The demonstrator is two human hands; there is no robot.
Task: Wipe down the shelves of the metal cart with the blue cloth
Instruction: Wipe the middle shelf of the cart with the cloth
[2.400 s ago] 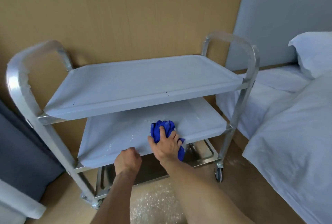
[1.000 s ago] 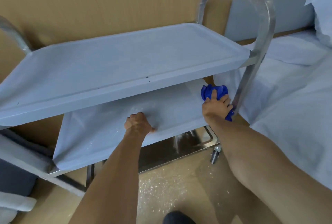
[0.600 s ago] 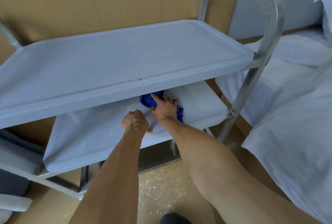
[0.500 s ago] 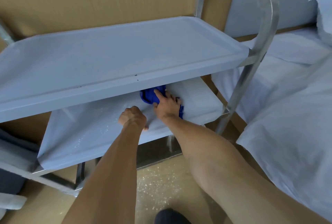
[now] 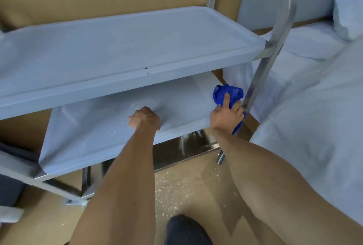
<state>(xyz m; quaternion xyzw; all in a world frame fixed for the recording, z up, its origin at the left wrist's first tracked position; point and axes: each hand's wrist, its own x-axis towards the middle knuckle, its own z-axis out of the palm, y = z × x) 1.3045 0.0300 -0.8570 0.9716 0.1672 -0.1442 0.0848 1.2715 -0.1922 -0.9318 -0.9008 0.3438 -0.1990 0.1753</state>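
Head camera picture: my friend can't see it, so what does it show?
A person's right hand presses a bunched blue cloth onto the right end of a metal cart's middle shelf, while the left hand grips that shelf's front edge. White specks dot the shelf and floor; a white bed stands alongside.

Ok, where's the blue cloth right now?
In the head view, the blue cloth lies at the right end of the middle shelf, bunched under the right hand, beside the cart's right metal upright.
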